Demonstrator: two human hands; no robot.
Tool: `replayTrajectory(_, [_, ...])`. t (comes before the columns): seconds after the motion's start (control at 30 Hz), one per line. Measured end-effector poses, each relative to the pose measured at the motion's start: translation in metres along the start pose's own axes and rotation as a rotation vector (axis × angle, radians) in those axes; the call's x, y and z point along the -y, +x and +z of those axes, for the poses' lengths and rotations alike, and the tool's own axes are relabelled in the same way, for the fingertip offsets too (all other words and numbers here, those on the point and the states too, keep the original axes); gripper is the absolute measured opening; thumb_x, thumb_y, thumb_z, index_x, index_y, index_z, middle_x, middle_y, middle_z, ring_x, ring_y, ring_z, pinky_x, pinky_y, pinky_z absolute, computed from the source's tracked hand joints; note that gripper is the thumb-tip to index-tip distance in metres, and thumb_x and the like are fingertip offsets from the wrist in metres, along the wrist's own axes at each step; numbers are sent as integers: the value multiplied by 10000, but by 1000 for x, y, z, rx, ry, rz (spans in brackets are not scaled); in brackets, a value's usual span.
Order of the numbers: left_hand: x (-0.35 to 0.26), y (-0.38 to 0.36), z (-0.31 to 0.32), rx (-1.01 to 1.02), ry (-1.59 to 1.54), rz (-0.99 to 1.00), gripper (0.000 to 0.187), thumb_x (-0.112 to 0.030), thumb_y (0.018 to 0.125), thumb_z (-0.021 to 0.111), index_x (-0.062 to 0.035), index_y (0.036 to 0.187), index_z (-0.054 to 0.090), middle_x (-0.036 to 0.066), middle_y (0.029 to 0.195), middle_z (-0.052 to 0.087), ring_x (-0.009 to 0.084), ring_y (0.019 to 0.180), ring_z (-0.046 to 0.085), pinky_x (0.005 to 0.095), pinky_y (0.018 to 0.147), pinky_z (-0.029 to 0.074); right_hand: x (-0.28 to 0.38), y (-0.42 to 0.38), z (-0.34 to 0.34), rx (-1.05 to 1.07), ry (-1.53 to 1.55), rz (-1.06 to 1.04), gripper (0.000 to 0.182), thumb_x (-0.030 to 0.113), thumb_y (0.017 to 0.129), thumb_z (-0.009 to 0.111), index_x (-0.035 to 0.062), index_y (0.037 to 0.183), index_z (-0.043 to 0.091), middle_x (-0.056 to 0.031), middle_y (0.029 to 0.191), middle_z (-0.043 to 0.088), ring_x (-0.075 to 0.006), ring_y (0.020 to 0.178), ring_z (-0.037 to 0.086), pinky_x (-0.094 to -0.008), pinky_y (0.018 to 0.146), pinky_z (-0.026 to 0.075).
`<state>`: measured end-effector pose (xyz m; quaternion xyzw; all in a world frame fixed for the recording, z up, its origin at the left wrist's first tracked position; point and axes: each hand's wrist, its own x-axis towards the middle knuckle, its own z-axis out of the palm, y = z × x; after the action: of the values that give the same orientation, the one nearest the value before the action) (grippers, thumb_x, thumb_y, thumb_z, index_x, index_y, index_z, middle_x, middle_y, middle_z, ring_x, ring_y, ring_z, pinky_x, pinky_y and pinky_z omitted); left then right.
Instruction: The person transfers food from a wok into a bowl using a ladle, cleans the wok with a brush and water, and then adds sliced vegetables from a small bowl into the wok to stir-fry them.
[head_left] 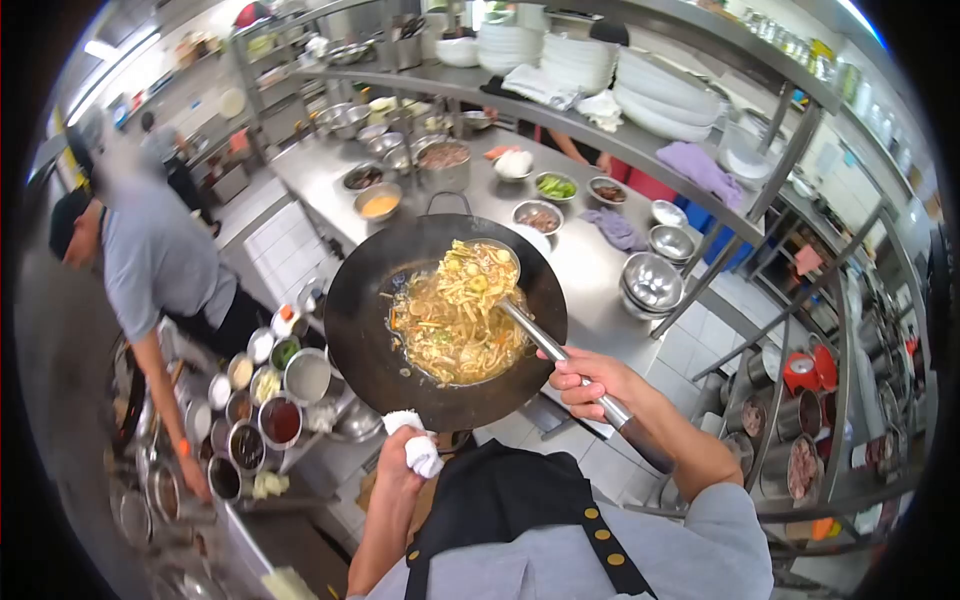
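Observation:
My left hand (403, 452) is closed round a folded white cloth (412, 440) at the near edge of a large dark wok (365, 330). In the wok lies a mix of noodles and vegetables (450, 345) in some liquid. My right hand (590, 385) is wrapped round the long metal handle of a ladle (540, 340), which slants down to the right past my wrist. The ladle's bowl, heaped with food (478, 272), is over the upper part of the wok.
Beyond the wok, a steel counter (480, 205) holds bowls of ingredients. At left, a co-worker (180, 250) bends over many sauce containers (280, 420). Stacked white plates (665, 95) stand on the overhead shelf. A rack (850, 500) with pots is at right.

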<state>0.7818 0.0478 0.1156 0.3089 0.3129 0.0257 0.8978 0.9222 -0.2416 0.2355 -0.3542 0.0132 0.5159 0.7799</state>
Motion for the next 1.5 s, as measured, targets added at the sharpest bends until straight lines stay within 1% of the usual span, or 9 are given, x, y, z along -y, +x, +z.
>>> replayTrajectory(0.23, [-56,118,33,157,29,-101,145,-16,706,541,-12,851,529,120,660,581,240,518,587,358,466,502,58,52,3,-100,129,-113,253,122,978,468,87,1225,433,12,725,410,-14,433,375,-216,330,353])
replayTrajectory(0.8, [-111,243,48,19,51,157,34,-61,777,497,-73,747,489,38,573,486,177,434,502,319,378,408,128,109,-76,-223,106,-122,119,110,956,500,85,1067,464,22,708,428,-24,447,390,-233,358,348])
replayTrajectory(0.9, [-110,243,48,9,42,164,28,-66,781,501,-63,754,495,44,585,495,183,443,509,329,383,414,113,119,-101,-326,-54,-152,126,102,940,513,86,1036,434,16,699,430,-37,442,384,-245,357,356])
replayTrajectory(1.03, [-107,238,61,36,45,169,35,-79,792,508,-57,765,501,43,586,494,181,462,515,326,390,411,83,134,-131,-512,-268,-167,462,92,920,510,46,1335,313,-1,688,428,-66,440,387,-261,350,373])
replayTrajectory(1.13, [-105,228,79,-6,-19,115,150,14,754,479,-121,720,422,8,551,397,151,382,416,317,327,323,62,139,-149,-621,-685,-219,614,128,917,524,51,1444,218,-49,678,486,-121,458,459,-307,384,409])
replayTrajectory(1.2, [-103,226,79,8,-9,104,147,14,750,486,-117,720,428,10,551,405,154,387,427,316,332,333,50,140,-161,-886,-1324,-418,653,169,913,538,56,1467,212,-91,671,530,-159,473,505,-337,429,430])
replayTrajectory(1.3, [-100,220,86,4,14,106,129,13,740,507,-103,728,451,19,560,435,164,404,459,314,349,365,66,138,-155,-825,-1319,-482,681,193,908,547,65,1483,206,-151,690,586,-266,544,585,-395,540,468])
replayTrajectory(1.33, [-99,217,90,-14,31,115,117,12,733,521,-92,736,467,26,568,458,171,416,480,311,362,385,84,133,-120,-788,-1144,-305,672,194,907,546,66,1482,222,-174,717,606,-298,590,601,-415,587,478])
replayTrajectory(1.5, [-92,220,87,14,39,97,102,20,725,526,-70,761,498,42,582,485,180,427,502,310,374,409,97,197,-131,-695,-1221,-397,667,187,909,545,62,1480,224,-134,692,574,-224,523,545,-376,508,445])
